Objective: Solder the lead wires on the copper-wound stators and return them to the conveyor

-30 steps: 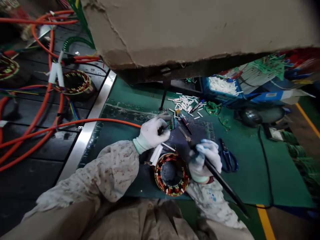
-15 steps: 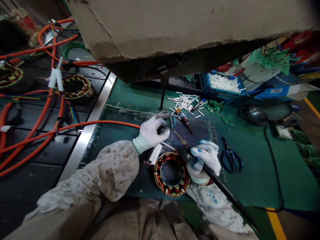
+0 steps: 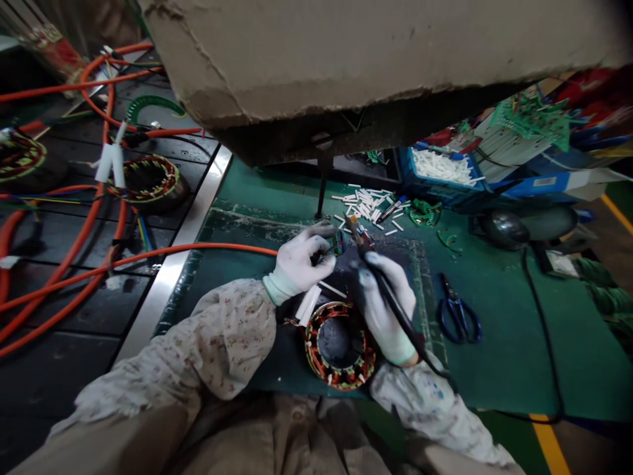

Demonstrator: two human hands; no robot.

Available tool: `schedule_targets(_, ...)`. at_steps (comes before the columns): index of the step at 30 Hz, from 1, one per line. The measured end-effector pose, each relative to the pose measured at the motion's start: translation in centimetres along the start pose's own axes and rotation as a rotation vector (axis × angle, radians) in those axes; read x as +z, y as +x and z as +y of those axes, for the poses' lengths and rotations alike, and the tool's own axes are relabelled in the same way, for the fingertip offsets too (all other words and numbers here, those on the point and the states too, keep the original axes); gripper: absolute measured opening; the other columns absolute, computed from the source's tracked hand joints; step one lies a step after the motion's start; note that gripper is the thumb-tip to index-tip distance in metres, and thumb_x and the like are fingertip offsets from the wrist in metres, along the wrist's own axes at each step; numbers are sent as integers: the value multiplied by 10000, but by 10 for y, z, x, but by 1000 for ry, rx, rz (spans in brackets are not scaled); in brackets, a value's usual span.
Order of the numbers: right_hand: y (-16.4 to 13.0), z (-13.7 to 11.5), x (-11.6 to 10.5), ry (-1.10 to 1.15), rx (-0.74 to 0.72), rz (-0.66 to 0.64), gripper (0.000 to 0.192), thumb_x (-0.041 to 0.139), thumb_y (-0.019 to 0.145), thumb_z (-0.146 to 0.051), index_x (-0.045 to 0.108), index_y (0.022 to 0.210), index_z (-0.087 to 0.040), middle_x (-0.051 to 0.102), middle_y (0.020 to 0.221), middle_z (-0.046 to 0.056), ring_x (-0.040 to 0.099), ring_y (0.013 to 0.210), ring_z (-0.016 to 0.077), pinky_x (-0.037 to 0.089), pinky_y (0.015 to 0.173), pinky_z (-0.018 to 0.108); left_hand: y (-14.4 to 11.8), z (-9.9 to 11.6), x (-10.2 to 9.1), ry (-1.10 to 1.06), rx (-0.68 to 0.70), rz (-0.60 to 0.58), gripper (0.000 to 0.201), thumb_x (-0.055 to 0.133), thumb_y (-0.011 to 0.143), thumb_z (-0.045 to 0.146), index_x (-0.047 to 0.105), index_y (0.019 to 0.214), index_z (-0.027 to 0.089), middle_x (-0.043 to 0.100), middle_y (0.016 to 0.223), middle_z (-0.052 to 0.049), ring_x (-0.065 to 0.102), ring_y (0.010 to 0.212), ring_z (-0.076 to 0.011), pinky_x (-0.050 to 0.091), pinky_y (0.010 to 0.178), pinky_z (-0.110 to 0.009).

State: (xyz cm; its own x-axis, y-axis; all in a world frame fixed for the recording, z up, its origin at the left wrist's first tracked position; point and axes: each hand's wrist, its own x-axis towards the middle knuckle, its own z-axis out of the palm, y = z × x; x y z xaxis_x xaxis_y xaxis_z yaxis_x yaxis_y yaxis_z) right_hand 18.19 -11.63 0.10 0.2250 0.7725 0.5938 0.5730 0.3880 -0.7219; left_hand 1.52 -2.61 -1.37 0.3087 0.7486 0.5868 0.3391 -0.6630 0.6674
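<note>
My left hand [image 3: 302, 260], in a white glove, is closed on a small green circuit board [image 3: 339, 243] with thin wires, just over the mat. My right hand [image 3: 390, 303], also gloved, with blue stains on the fingertips, grips a soldering iron [image 3: 364, 247]. Its front end points away from me, just right of the board; I cannot tell whether it touches anything. A brush lying there is mostly hidden behind the iron. Below and between my hands lies a motor stator [image 3: 341, 377] with copper-red windings, white sleeves [image 3: 309, 303] at its upper left.
White tube pieces [image 3: 368, 203] lie scattered beyond my hands, near a blue bin [image 3: 440, 183] of more. Blue-handled scissors [image 3: 459, 316] rest at the right. A cardboard box [image 3: 370, 59] overhangs the back. Orange cables [image 3: 74, 244] and another stator [image 3: 148, 178] are at the left.
My right hand has swung the soldering iron forward and left, from above the stator's right side to beside the circuit board. The left hand stays in place with the board.
</note>
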Motion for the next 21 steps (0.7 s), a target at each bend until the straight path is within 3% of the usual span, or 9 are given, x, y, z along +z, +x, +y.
schedule_targets(2, 7, -3, 10, 42, 141, -89, 297, 647, 918, -274, 610, 1213, -271, 709, 1179, 47, 688, 1094, 200, 574, 978, 384, 0, 0, 0, -1, 9, 16, 51, 626, 790, 180, 581, 784, 203, 725, 1191, -87, 684, 1164, -216, 571, 966, -333)
schedule_targets(4, 11, -3, 18, 78, 154, -107, 350, 663, 906, -273, 576, 1245, -264, 696, 1214, 58, 685, 1118, 203, 564, 1020, 393, 0, -1, 0, -6, 21, 30, 43, 618, 798, 177, 585, 786, 201, 725, 1195, -84, 689, 1157, -208, 576, 954, -319)
schedule_targets(8, 9, 0, 23, 93, 59, -59, 408, 664, 891, -222, 546, 1279, -272, 666, 1228, 65, 671, 1140, 214, 555, 1041, 424, -1, -1, 0, -1, 24, 29, 43, 625, 796, 175, 591, 798, 202, 720, 1212, -85, 699, 1138, -205, 583, 939, -313)
schedule_targets(12, 7, -3, 21, -6, -96, 17, 423, 660, 869, -165, 560, 1262, -290, 651, 1131, 50, 666, 1078, 204, 575, 962, 399, -1, -1, 0, 8, 19, 26, 67, 638, 782, 171, 582, 788, 207, 725, 1201, -74, 693, 1152, -207, 582, 939, -308)
schedule_targets(21, 11, -4, 16, -371, -226, -37, 311, 638, 876, -188, 617, 1179, -255, 664, 1016, 46, 661, 940, 210, 572, 834, 389, 0, 0, -2, 11, 31, 44, 60, 629, 787, 165, 581, 797, 198, 733, 1175, -79, 716, 1089, -207, 591, 867, -291)
